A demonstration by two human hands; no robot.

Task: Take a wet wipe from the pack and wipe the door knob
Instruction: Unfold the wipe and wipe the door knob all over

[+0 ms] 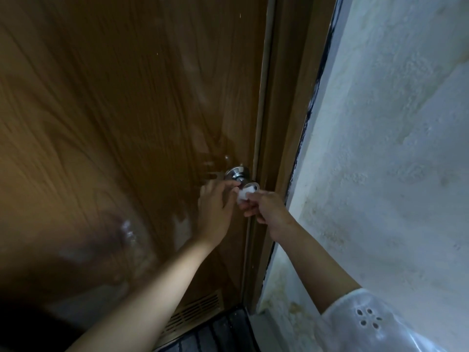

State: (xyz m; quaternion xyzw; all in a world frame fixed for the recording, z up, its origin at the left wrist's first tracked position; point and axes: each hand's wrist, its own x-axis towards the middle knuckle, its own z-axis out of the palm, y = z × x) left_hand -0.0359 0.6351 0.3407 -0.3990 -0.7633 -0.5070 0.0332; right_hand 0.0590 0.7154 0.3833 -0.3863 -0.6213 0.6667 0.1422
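- The right hand (pixel 266 205) is pinching a small bunched wet wipe (pixel 244 195) between curled fingers, pressing it against the outer end of the door knob (pixel 245 182).
- The left hand (pixel 215 201) is reaching up from the left, its fingers mostly straight, their tips touching the knob's neck just behind the wipe; it is holding nothing that I can see.
- The knob is standing out from the door (pixel 127 123) close to its right edge, its axis pointing away from the door face toward the hands, with the round metal plate (pixel 236 172) behind it.
- Both hands are lying just below the knob; the right one, carrying the wipe, seems the nearer to the knob's face, so the rubbing is likely falling to it.
- Room is looking tight on the right: the door frame (pixel 279 123) is running just beside the knob, and the rough pale wall (pixel 380 148) is rising beyond it. To the left the door face is lying open.
- The pack is not showing anywhere.
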